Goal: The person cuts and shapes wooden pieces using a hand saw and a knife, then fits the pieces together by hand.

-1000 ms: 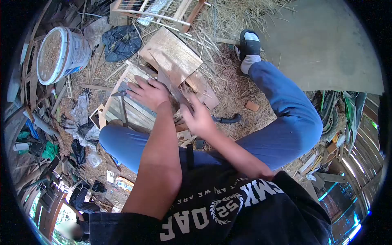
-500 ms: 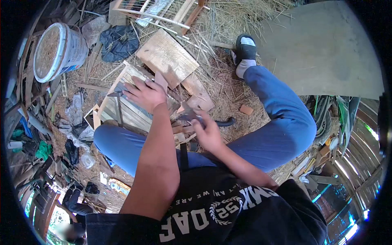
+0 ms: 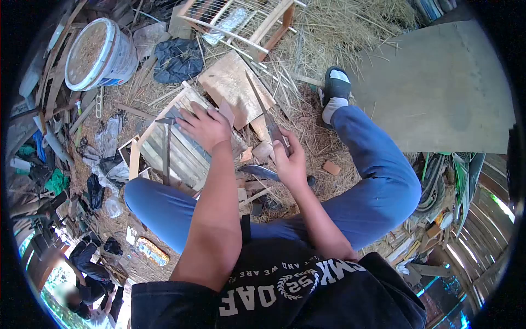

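My left hand (image 3: 209, 129) lies palm down with its fingers spread on a slatted wooden panel (image 3: 181, 147). A small pinkish flat piece (image 3: 226, 113) stands beside its index finger; I cannot tell whether they touch. Just past the fingertips is a hammer (image 3: 166, 151), its head at the top and its handle towards my knee. My right hand (image 3: 290, 159) is closed around the dark handle of a long, narrow, tapering blade (image 3: 257, 98), which points up and forward over a plywood board (image 3: 227, 82). Under that hand a dark curved blade (image 3: 260, 172) rests on the ground.
A white bucket (image 3: 104, 55) of brown grainy material stands at upper left, near a black plastic bag (image 3: 178, 60). A slatted wooden frame (image 3: 246, 22) lies ahead on straw. At right is a large grey sheet (image 3: 438, 88). Another person (image 3: 96, 268) is at lower left.
My right hand has risen forward from low by the wood scraps, and the narrow blade now points ahead, plainly visible. The left hand stays on the panel. The whole view has shifted slightly.
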The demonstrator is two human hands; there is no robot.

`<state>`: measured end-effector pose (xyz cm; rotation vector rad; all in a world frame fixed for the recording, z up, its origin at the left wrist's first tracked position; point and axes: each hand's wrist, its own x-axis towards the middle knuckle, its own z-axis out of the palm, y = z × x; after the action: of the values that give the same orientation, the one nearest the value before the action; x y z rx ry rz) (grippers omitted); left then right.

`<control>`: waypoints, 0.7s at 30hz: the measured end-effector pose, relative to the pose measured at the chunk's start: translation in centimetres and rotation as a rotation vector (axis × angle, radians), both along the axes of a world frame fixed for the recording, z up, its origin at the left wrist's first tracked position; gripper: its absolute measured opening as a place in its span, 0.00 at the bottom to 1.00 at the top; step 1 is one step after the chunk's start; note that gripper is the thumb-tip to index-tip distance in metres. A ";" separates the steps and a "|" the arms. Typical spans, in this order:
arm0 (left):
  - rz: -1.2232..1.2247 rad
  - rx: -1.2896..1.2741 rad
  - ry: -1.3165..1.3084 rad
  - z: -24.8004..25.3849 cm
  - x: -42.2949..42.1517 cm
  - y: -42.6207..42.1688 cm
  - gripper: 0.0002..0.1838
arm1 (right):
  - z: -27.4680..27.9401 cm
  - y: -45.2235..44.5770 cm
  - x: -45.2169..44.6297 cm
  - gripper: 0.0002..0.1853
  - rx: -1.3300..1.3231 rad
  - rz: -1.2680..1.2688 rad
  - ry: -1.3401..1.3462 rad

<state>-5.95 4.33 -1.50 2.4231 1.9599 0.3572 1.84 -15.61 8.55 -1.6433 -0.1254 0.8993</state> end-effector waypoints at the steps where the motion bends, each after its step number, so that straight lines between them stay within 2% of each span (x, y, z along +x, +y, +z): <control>1: 0.002 0.012 -0.001 0.0 0.5 0.0 0.34 | -0.6 -0.4 -0.2 0.21 0.029 -0.027 -0.037; 5: 0.002 0.001 0.089 0.1 3.1 -0.4 0.34 | -1.1 -2.8 -0.7 0.21 -0.001 -0.086 -0.102; 8: -0.002 0.068 0.093 0.0 4.2 -0.7 0.33 | -0.2 -4.8 -0.7 0.21 -0.035 -0.070 -0.006; 12: -0.032 0.176 0.030 0.1 1.2 -0.8 0.29 | -1.2 -7.8 -1.5 0.21 -0.011 -0.009 -0.134; 13: -0.111 0.153 -0.049 0.3 -0.5 -0.7 0.27 | -1.4 -8.4 -2.1 0.21 -0.004 -0.008 -0.213; 17: -0.308 0.156 -0.266 0.6 -5.6 -1.6 0.23 | -1.4 -8.6 -2.8 0.20 0.068 -0.012 -0.128; 18: -0.434 0.098 -0.284 1.2 -6.9 -2.4 0.24 | -0.7 -8.3 -2.8 0.20 0.059 -0.006 -0.043; 19: -0.440 0.110 -0.281 1.6 -7.9 -2.9 0.24 | 0.1 -8.1 -2.9 0.19 0.045 -0.002 0.040; 21: -0.703 0.011 -0.162 3.7 -8.8 -4.8 0.27 | 1.0 -7.7 -3.4 0.19 0.093 -0.004 -0.025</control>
<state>-14.79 -0.45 2.25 2.7664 0.9476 0.5075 -1.54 -23.36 9.56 -1.5686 -0.1785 0.8580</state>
